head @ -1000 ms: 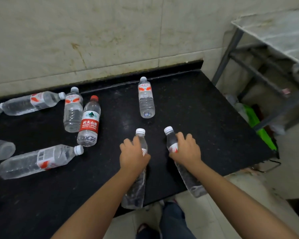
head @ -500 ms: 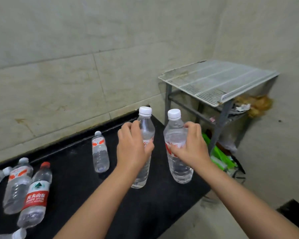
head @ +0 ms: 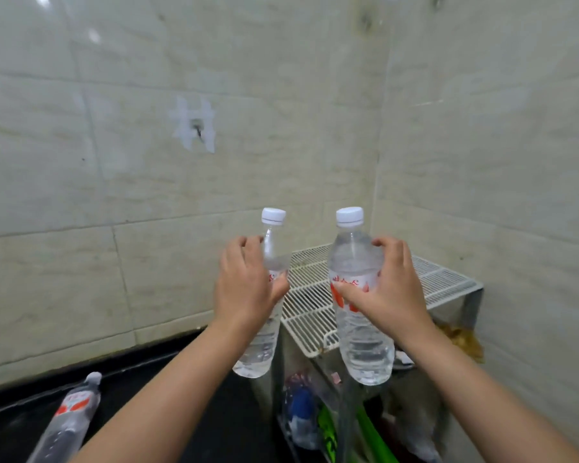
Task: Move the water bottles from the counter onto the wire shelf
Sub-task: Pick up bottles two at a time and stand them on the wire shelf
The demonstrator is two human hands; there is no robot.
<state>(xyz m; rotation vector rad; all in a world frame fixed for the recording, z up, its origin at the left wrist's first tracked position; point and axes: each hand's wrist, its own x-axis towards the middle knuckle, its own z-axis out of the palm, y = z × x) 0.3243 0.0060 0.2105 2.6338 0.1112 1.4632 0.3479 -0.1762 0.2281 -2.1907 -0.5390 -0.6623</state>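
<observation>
We see the wire shelf (head: pixel 315 315) in the corner ahead, its white grid top bare, and the black bench (head: pixel 214 412) low at left with one bottle lying on it (head: pixel 69 419). Our left hand (head: pixel 246 290) is wrapped tight around one upright bottle (head: pixel 264 312), our right hand (head: pixel 391 289) around another (head: pixel 358 295), both held in the air in front of the shelf. A base set between wires could tip a bottle; wet plastic could slip through our fingers (head: pixel 385 243).
</observation>
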